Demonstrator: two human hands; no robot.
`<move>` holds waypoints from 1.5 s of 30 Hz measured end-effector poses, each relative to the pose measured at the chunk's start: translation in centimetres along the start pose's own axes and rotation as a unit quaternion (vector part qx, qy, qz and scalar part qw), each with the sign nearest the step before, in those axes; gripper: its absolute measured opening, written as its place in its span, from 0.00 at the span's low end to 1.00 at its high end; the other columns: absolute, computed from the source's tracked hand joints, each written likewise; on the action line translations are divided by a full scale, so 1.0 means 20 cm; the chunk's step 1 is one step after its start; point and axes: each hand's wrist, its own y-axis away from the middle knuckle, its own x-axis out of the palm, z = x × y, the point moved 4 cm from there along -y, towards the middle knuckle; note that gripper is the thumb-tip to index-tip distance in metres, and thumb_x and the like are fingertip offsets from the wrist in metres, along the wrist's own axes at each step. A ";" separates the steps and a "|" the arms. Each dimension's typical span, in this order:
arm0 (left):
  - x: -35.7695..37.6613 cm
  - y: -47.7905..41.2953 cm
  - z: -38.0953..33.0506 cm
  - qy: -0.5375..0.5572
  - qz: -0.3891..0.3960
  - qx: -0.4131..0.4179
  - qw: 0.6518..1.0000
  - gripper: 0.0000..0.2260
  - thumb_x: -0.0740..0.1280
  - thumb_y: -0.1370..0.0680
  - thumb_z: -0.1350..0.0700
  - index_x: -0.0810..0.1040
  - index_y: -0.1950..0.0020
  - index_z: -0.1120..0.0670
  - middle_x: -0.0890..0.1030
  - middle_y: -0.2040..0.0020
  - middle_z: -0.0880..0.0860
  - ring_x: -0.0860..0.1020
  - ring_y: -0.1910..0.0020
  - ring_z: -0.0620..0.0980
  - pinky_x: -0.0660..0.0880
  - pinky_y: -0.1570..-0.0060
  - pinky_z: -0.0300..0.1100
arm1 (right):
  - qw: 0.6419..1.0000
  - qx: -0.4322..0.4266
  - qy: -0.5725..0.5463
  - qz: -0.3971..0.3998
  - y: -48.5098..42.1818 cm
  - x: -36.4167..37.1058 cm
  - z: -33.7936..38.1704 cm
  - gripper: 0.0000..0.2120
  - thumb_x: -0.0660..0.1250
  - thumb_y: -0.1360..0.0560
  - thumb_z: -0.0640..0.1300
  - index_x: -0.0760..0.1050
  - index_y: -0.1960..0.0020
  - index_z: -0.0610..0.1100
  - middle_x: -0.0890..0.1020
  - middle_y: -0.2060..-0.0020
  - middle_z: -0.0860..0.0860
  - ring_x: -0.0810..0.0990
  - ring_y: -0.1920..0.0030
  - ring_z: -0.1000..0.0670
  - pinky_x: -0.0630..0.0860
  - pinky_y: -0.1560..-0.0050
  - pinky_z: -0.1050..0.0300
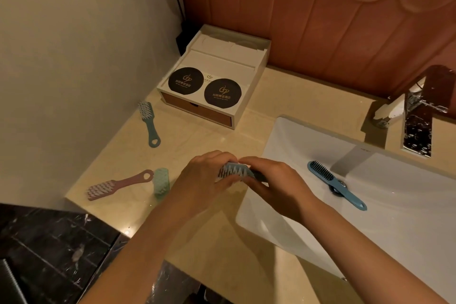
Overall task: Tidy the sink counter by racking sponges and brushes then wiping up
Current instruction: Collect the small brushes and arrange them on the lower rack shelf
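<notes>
Both my hands hold one blue-grey brush (234,171) with white bristles above the counter, just left of the sink. My left hand (202,180) grips its bristle end and my right hand (274,182) covers its handle. A teal brush (149,122) lies on the counter near the left wall. A pink brush (116,185) lies at the counter's front left, with a pale green sponge (161,181) beside its handle. A blue brush (335,184) with dark bristles lies inside the white sink (283,136), over the drain.
A white tray box (256,69) with two black round coasters and a brown drawer stands at the back left of the beige counter (197,136). A chrome faucet (417,116) rises behind the sink. Dark marble surface lies below the counter's front left edge.
</notes>
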 end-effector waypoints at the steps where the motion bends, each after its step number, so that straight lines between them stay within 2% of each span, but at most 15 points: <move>1: -0.01 0.01 0.02 0.001 -0.014 -0.007 1.000 0.16 0.68 0.26 0.48 0.77 0.42 0.55 0.79 0.49 0.52 0.78 0.53 0.52 0.75 0.53 0.47 | 1.000 0.015 0.006 -0.004 0.01 0.00 -0.02 0.13 0.58 0.22 0.53 0.71 0.38 0.56 0.80 0.47 0.55 0.78 0.51 0.51 0.77 0.52 0.50; 3: -0.03 0.04 0.09 0.015 -0.049 -0.057 0.997 0.21 0.64 0.25 0.44 0.74 0.38 0.56 0.78 0.43 0.54 0.77 0.47 0.53 0.75 0.48 0.49 | 0.999 0.048 0.012 -0.017 0.02 0.02 -0.06 0.12 0.58 0.22 0.53 0.71 0.40 0.55 0.80 0.49 0.55 0.77 0.53 0.51 0.76 0.54 0.52; 5: -0.04 0.09 0.19 0.012 -0.063 -0.142 0.988 0.22 0.64 0.24 0.44 0.71 0.35 0.54 0.74 0.37 0.53 0.73 0.41 0.53 0.71 0.43 0.48 | 0.996 0.079 0.011 -0.030 0.04 0.03 -0.10 0.12 0.59 0.22 0.53 0.71 0.40 0.54 0.81 0.51 0.54 0.77 0.55 0.51 0.75 0.57 0.53; 9: 0.00 0.19 0.36 -0.064 0.001 -0.298 0.952 0.25 0.64 0.24 0.45 0.64 0.31 0.53 0.67 0.32 0.53 0.66 0.34 0.55 0.66 0.39 0.48 | 0.993 0.112 -0.018 -0.044 0.07 0.07 -0.17 0.12 0.60 0.22 0.50 0.71 0.40 0.52 0.78 0.57 0.55 0.74 0.62 0.55 0.70 0.63 0.60; 11: 0.01 0.22 0.41 -0.119 0.011 -0.355 0.927 0.26 0.62 0.24 0.42 0.63 0.33 0.55 0.67 0.34 0.55 0.67 0.35 0.57 0.67 0.42 0.49 | 0.989 0.123 -0.046 -0.062 0.09 0.08 -0.19 0.12 0.60 0.22 0.48 0.72 0.39 0.51 0.77 0.59 0.57 0.72 0.65 0.58 0.67 0.66 0.63; 14: 0.01 0.25 0.47 -0.201 0.006 -0.411 0.889 0.29 0.61 0.25 0.38 0.63 0.36 0.59 0.71 0.39 0.58 0.73 0.40 0.57 0.72 0.50 0.49 | 0.984 0.145 -0.082 -0.069 0.11 0.10 -0.21 0.12 0.61 0.22 0.47 0.72 0.39 0.51 0.78 0.61 0.57 0.73 0.67 0.59 0.68 0.66 0.63; 16: 0.03 0.25 0.51 -0.213 -0.004 -0.426 0.880 0.31 0.62 0.26 0.38 0.63 0.36 0.61 0.72 0.40 0.59 0.74 0.43 0.58 0.74 0.53 0.48 | 0.984 0.146 -0.089 -0.053 0.12 0.11 -0.21 0.12 0.61 0.22 0.48 0.72 0.39 0.52 0.79 0.60 0.57 0.74 0.66 0.58 0.70 0.65 0.62; 19: 0.04 0.26 0.55 -0.166 -0.039 -0.439 0.882 0.28 0.67 0.27 0.43 0.65 0.39 0.63 0.73 0.42 0.62 0.75 0.45 0.61 0.74 0.53 0.51 | 0.988 0.132 -0.083 -0.018 0.14 0.15 -0.21 0.11 0.61 0.22 0.50 0.73 0.40 0.53 0.76 0.63 0.60 0.74 0.67 0.60 0.67 0.67 0.67; 26: 0.06 0.23 0.54 -0.144 -0.047 -0.453 0.879 0.23 0.66 0.24 0.48 0.68 0.40 0.64 0.77 0.48 0.64 0.78 0.50 0.65 0.76 0.53 0.52 | 0.987 0.132 -0.092 -0.021 0.16 0.14 -0.23 0.11 0.61 0.22 0.49 0.73 0.41 0.54 0.78 0.61 0.59 0.74 0.66 0.60 0.67 0.66 0.67; 30: 0.06 0.20 0.48 -0.092 -0.073 -0.412 0.903 0.15 0.66 0.25 0.51 0.72 0.45 0.60 0.77 0.48 0.62 0.76 0.49 0.64 0.75 0.54 0.51 | 0.984 0.141 -0.108 -0.032 0.20 0.13 -0.26 0.11 0.61 0.22 0.48 0.73 0.41 0.55 0.78 0.59 0.60 0.75 0.64 0.61 0.68 0.66 0.69; 35: 0.08 0.08 0.30 0.069 -0.093 -0.332 0.936 0.14 0.67 0.25 0.51 0.74 0.42 0.53 0.78 0.46 0.55 0.76 0.47 0.55 0.75 0.47 0.47 | 0.972 0.172 -0.142 -0.071 0.29 0.08 -0.33 0.10 0.62 0.23 0.47 0.73 0.43 0.56 0.81 0.59 0.54 0.78 0.61 0.52 0.76 0.58 0.52; 39: 0.10 -0.04 0.06 0.216 -0.098 -0.237 0.942 0.10 0.69 0.25 0.56 0.76 0.45 0.52 0.78 0.49 0.51 0.77 0.53 0.45 0.72 0.57 0.32 | 0.951 0.189 -0.202 -0.135 0.40 0.00 -0.41 0.09 0.64 0.24 0.47 0.74 0.45 0.57 0.81 0.62 0.55 0.80 0.59 0.49 0.78 0.55 0.48; 40: 0.11 -0.07 0.00 0.231 -0.095 -0.211 0.945 0.10 0.69 0.26 0.57 0.76 0.45 0.53 0.78 0.50 0.51 0.77 0.52 0.45 0.74 0.55 0.33 | 0.945 0.193 -0.217 -0.152 0.42 -0.02 -0.42 0.09 0.65 0.24 0.47 0.74 0.46 0.59 0.80 0.62 0.54 0.80 0.58 0.49 0.77 0.55 0.48; 43: 0.17 -0.13 -0.17 0.282 -0.066 -0.165 0.943 0.09 0.70 0.26 0.58 0.77 0.46 0.52 0.79 0.50 0.53 0.77 0.51 0.49 0.78 0.47 0.49 | 0.914 0.214 -0.260 -0.224 0.52 -0.10 -0.47 0.13 0.66 0.25 0.46 0.71 0.47 0.64 0.80 0.59 0.50 0.79 0.56 0.48 0.77 0.54 0.48; 45: 0.21 -0.17 -0.27 0.312 -0.054 -0.147 0.937 0.09 0.70 0.26 0.58 0.78 0.47 0.51 0.78 0.50 0.54 0.77 0.50 0.50 0.77 0.45 0.52 | 0.893 0.224 -0.280 -0.273 0.59 -0.16 -0.50 0.13 0.65 0.25 0.46 0.70 0.46 0.63 0.79 0.58 0.51 0.78 0.57 0.50 0.76 0.55 0.52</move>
